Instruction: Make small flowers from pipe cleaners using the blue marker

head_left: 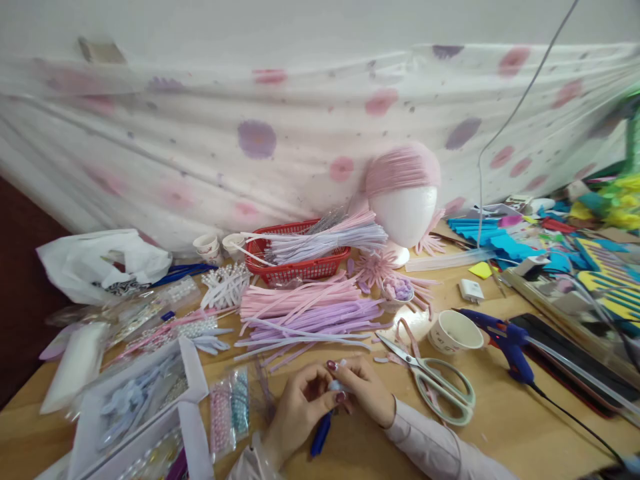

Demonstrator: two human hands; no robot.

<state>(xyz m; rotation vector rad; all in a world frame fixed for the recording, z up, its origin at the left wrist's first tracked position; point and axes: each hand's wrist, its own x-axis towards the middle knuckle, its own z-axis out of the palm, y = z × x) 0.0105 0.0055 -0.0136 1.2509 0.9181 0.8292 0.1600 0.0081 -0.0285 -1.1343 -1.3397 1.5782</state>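
Note:
My left hand (300, 403) and my right hand (369, 392) meet low in the middle of the view. Between their fingertips they pinch a small pale blue piece (340, 385), which looks like bent pipe cleaner; fingers cover much of it. Just below the fingers is a dark blue handle (321, 435), perhaps of pliers; I cannot tell if it touches a hand. Scissors (440, 387) with pale green handles lie right of my right hand. Beyond my hands lie bundles of purple pipe cleaners (315, 323) and pink pipe cleaners (300, 302).
A red basket (305, 272) holds more pipe cleaners. Behind it stands a white foam head (405, 210) in a pink cap. At right are a paper cup (456, 331) and a blue glue gun (515, 350) with its cord. White boxes (195, 370) and bead packets (223, 415) lie left.

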